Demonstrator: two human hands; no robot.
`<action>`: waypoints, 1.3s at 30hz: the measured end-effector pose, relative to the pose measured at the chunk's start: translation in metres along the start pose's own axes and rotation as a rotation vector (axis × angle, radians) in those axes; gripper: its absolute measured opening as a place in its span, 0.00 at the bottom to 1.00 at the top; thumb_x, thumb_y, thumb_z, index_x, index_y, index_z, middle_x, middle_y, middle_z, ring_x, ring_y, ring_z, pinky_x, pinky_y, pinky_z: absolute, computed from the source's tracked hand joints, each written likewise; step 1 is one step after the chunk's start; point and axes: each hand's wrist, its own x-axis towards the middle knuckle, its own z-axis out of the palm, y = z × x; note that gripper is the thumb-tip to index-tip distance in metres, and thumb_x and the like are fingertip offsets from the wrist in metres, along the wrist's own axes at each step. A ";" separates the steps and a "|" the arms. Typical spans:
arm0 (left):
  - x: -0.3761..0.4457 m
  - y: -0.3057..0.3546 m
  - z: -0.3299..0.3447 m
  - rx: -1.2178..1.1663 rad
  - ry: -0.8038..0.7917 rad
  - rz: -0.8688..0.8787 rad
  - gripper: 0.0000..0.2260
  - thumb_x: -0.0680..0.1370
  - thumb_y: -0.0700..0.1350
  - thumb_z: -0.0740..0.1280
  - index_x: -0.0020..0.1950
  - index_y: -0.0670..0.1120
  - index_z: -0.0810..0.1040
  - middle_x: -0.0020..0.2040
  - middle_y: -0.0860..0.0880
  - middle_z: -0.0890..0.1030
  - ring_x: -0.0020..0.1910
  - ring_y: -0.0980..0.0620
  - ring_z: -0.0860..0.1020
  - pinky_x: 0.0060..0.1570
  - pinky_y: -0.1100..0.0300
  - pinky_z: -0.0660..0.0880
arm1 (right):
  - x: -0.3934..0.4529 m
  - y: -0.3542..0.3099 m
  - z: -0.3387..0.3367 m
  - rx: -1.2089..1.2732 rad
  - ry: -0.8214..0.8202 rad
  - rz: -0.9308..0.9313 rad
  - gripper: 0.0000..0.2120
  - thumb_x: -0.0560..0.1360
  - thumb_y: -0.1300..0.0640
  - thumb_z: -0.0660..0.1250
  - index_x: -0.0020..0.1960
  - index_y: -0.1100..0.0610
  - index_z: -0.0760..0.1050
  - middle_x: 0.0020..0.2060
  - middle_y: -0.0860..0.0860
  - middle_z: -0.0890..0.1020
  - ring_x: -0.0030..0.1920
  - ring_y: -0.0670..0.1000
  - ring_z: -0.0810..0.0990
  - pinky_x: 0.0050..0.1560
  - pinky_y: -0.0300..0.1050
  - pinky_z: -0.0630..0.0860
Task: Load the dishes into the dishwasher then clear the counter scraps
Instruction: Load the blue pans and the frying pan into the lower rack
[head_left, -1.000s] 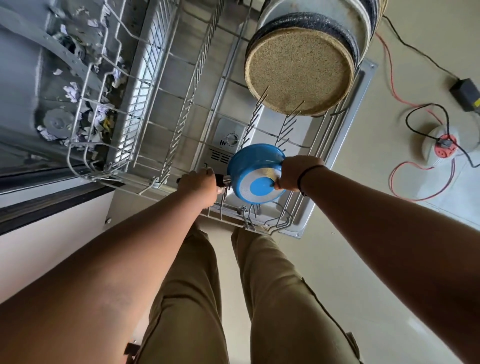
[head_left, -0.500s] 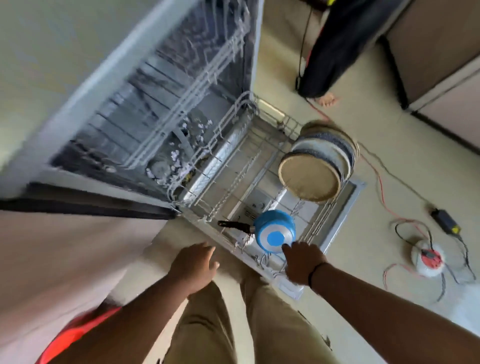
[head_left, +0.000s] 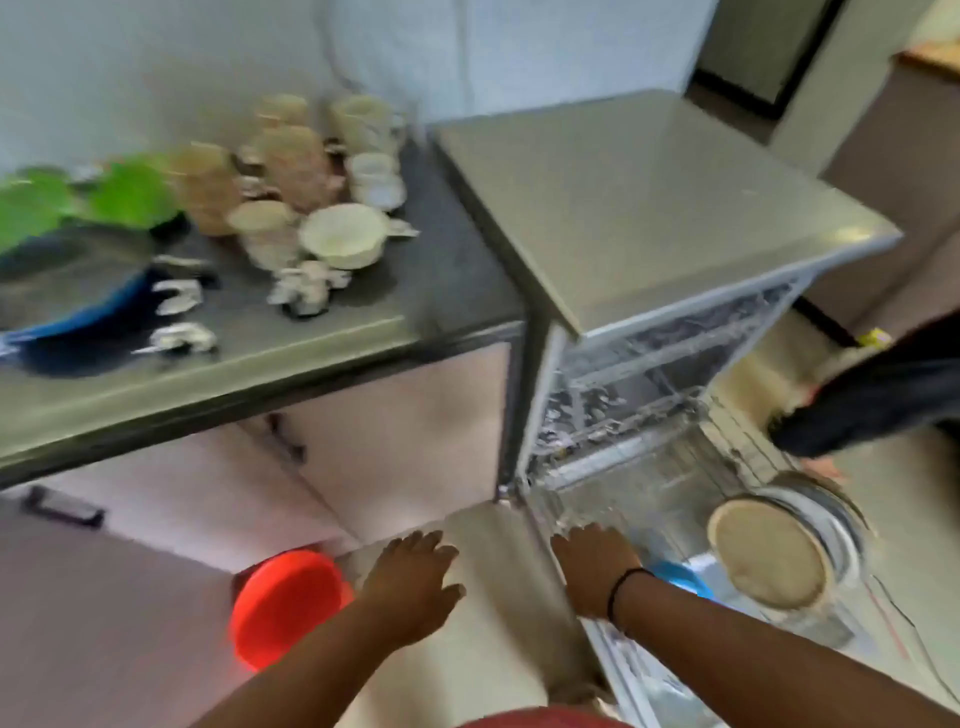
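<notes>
Up and left of your hands, the grey worktop (head_left: 363, 317) carries blurred cream ceramic cups and bowls (head_left: 311, 187). Your left hand (head_left: 413, 577) hovers open and empty. Your right hand (head_left: 597, 564) is open too, over the pulled-out wire dishwasher rack (head_left: 649, 499), beside the small blue pan (head_left: 680, 577) and stacked round plates (head_left: 774, 551).

Bright, even daylight; the whole frame is motion-blurred, with wide-angle bending at edges.

Green bowls (head_left: 130, 195) – cream cups (head_left: 298, 156) – red bucket (head_left: 285, 605), blue pan (head_left: 683, 577), grey counter (head_left: 363, 312).
</notes>
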 end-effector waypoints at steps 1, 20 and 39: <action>-0.027 -0.025 -0.003 -0.013 0.022 -0.046 0.25 0.80 0.58 0.56 0.75 0.52 0.62 0.78 0.47 0.57 0.76 0.48 0.56 0.74 0.54 0.52 | 0.005 -0.032 -0.014 -0.022 0.009 -0.042 0.25 0.76 0.52 0.60 0.71 0.56 0.61 0.65 0.58 0.71 0.65 0.60 0.69 0.62 0.55 0.66; -0.267 -0.258 -0.062 -0.261 0.625 -0.785 0.28 0.79 0.60 0.57 0.77 0.52 0.57 0.79 0.48 0.52 0.78 0.47 0.47 0.75 0.49 0.49 | 0.043 -0.377 -0.286 -0.016 0.601 -0.624 0.26 0.74 0.44 0.61 0.69 0.51 0.64 0.63 0.52 0.74 0.63 0.55 0.71 0.62 0.52 0.71; -0.114 -0.468 -0.241 -0.044 0.527 -0.875 0.32 0.77 0.61 0.59 0.78 0.54 0.52 0.77 0.49 0.60 0.76 0.46 0.56 0.74 0.43 0.50 | 0.220 -0.353 -0.420 1.767 -0.378 0.040 0.20 0.80 0.49 0.61 0.67 0.56 0.62 0.47 0.62 0.76 0.44 0.62 0.78 0.33 0.50 0.78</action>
